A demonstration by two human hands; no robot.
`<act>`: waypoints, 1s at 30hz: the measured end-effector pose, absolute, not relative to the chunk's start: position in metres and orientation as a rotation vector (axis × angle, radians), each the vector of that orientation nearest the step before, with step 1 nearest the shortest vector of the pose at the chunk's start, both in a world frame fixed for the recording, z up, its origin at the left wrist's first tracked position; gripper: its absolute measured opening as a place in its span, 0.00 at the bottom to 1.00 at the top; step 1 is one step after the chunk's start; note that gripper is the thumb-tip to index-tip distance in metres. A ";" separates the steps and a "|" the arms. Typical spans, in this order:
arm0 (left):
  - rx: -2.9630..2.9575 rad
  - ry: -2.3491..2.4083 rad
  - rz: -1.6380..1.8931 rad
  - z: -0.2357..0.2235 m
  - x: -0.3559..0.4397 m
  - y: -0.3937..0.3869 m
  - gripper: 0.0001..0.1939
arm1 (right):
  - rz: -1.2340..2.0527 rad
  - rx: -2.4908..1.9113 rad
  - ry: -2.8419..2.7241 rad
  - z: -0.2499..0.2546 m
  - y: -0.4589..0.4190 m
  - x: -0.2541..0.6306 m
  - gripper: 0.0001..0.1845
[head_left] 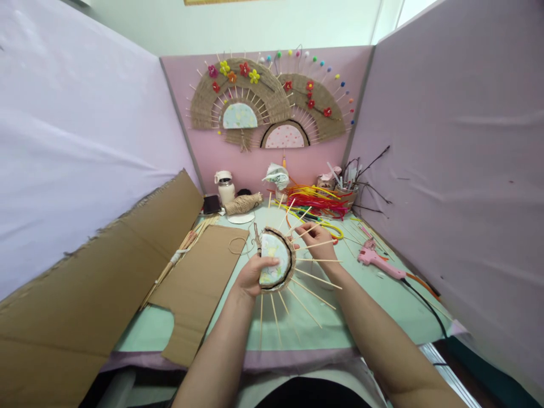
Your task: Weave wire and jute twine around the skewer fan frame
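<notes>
My left hand [251,274] grips the straight edge of a half-round fan base [272,258], its thumb lying across the pale blue-green patterned face. Black trim and brown twine run along the curved rim. From that rim thin wooden sticks [318,260] fan out up, right and down. My right hand [317,238] is among the upper right sticks, thumb and fingers pinched together close to the rim. What they pinch is too small to make out. Loose twine [238,245] loops over the table just left of the base.
Cut cardboard [204,266] and a bundle of sticks [178,255] lie left. A pink glue gun [380,263] with a cord rests right. Behind are a twine roll [244,203], a white bottle [225,187] and red pipe cleaners [318,201]. Two finished fans [238,96] hang on the back panel.
</notes>
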State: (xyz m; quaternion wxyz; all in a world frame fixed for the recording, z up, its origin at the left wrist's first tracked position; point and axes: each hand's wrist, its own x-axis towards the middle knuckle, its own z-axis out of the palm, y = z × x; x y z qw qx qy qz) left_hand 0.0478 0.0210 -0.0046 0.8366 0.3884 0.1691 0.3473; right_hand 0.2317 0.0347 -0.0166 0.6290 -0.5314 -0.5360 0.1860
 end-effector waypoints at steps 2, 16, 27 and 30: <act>0.823 0.350 0.729 -0.005 0.048 0.021 0.31 | 0.466 -1.192 -1.173 -0.016 0.036 0.235 0.12; 0.837 0.336 0.593 -0.007 0.048 0.022 0.26 | 0.764 -0.709 -1.004 0.006 0.028 0.270 0.09; 0.893 0.333 0.517 -0.015 0.049 0.023 0.27 | 1.012 -0.470 -0.811 0.010 0.024 0.268 0.09; 0.885 0.325 0.548 -0.013 0.049 0.022 0.25 | 1.021 -0.419 -0.790 0.012 0.023 0.270 0.08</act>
